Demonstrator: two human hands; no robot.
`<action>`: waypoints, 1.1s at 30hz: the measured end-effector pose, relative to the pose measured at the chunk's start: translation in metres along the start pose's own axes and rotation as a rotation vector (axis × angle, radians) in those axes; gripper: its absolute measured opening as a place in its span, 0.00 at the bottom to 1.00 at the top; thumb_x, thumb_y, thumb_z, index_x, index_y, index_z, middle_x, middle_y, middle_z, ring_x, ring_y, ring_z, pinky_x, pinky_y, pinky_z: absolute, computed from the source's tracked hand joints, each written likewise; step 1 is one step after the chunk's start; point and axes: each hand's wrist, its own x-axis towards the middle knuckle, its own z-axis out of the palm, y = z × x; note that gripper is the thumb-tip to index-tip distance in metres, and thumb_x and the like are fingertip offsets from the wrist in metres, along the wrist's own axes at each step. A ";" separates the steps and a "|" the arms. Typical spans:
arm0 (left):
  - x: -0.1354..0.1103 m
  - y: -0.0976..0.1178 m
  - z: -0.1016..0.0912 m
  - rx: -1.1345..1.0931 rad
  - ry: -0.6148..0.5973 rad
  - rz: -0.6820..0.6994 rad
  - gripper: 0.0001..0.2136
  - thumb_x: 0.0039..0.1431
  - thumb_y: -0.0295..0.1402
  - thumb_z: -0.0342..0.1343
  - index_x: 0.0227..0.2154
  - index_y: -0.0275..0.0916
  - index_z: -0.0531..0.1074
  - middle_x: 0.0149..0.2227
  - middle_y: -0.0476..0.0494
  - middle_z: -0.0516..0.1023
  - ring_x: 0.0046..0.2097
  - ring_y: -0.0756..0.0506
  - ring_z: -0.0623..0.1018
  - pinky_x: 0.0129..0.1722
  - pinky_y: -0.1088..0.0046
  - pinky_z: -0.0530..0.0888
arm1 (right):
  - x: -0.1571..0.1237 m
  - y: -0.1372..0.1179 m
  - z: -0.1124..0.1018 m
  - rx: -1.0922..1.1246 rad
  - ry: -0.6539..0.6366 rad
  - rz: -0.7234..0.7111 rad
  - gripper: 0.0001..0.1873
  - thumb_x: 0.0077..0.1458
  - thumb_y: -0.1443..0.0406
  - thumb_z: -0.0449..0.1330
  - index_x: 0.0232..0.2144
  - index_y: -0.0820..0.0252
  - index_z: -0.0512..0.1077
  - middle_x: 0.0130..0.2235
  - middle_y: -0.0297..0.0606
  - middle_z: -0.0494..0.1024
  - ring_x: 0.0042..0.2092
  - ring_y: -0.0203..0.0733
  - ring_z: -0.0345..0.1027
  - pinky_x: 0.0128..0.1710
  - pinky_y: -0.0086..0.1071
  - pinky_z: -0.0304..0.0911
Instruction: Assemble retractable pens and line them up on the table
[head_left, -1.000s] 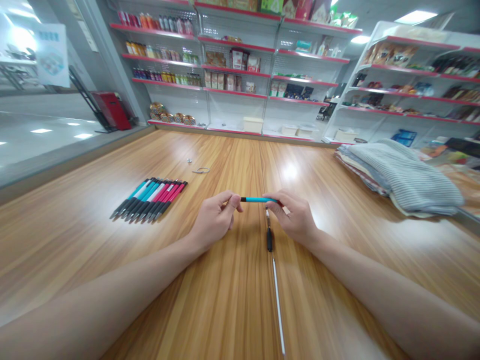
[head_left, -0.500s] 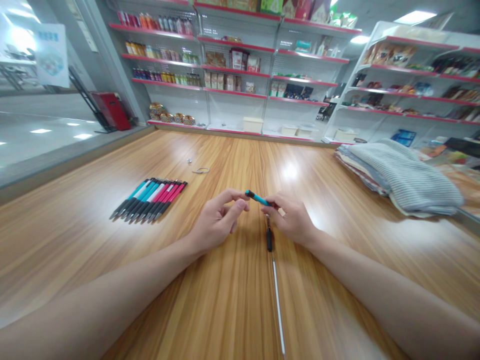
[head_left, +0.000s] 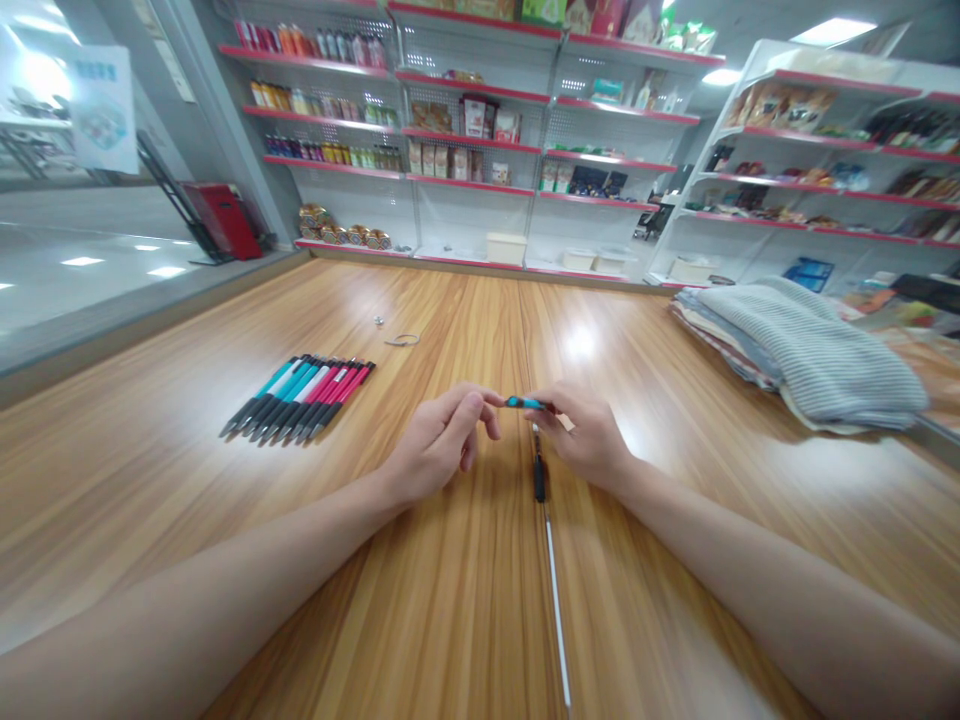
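My right hand (head_left: 581,435) pinches the turquoise barrel (head_left: 527,403) of a pen, its end facing left. At that end is the index fingertip of my left hand (head_left: 439,440); the other fingers are loosely curled, with no object visible in them. On the wood below lies a black pen grip (head_left: 539,480), with a thin part beyond it partly behind my right hand. A slim white rod, like an ink refill (head_left: 556,600), runs from the grip toward me. Off to the left, several turquoise, white and pink pens (head_left: 300,400) lie side by side.
Farther back on the wooden table (head_left: 450,620) are a thin loop (head_left: 403,341) and a small shiny piece (head_left: 378,321). Folded cloths (head_left: 817,345) are stacked at the right. Stocked shelves (head_left: 472,190) stand beyond the far edge.
The turquoise barrel has tipped down and turned its end more toward the camera. My left index fingertip has moved slightly to meet that end. The things on the table have not moved.
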 end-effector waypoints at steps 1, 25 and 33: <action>0.000 0.000 0.000 0.002 0.018 -0.013 0.17 0.66 0.43 0.41 0.41 0.34 0.68 0.31 0.45 0.73 0.19 0.56 0.68 0.17 0.81 0.63 | 0.000 0.000 0.000 -0.005 -0.017 -0.038 0.07 0.61 0.64 0.56 0.40 0.58 0.73 0.34 0.39 0.77 0.37 0.40 0.68 0.38 0.35 0.64; 0.007 -0.003 -0.006 -0.257 -0.105 -0.185 0.18 0.63 0.45 0.46 0.48 0.38 0.63 0.29 0.46 0.77 0.18 0.53 0.71 0.16 0.80 0.63 | -0.001 0.004 0.002 0.236 0.150 0.298 0.14 0.61 0.58 0.55 0.40 0.59 0.76 0.29 0.36 0.74 0.30 0.36 0.68 0.30 0.31 0.63; 0.007 -0.004 -0.005 -0.188 -0.094 -0.177 0.17 0.63 0.44 0.49 0.47 0.37 0.64 0.28 0.47 0.76 0.18 0.54 0.70 0.15 0.81 0.62 | 0.001 0.025 0.002 0.410 0.331 0.544 0.22 0.61 0.52 0.53 0.39 0.64 0.75 0.23 0.32 0.66 0.21 0.30 0.54 0.17 0.26 0.49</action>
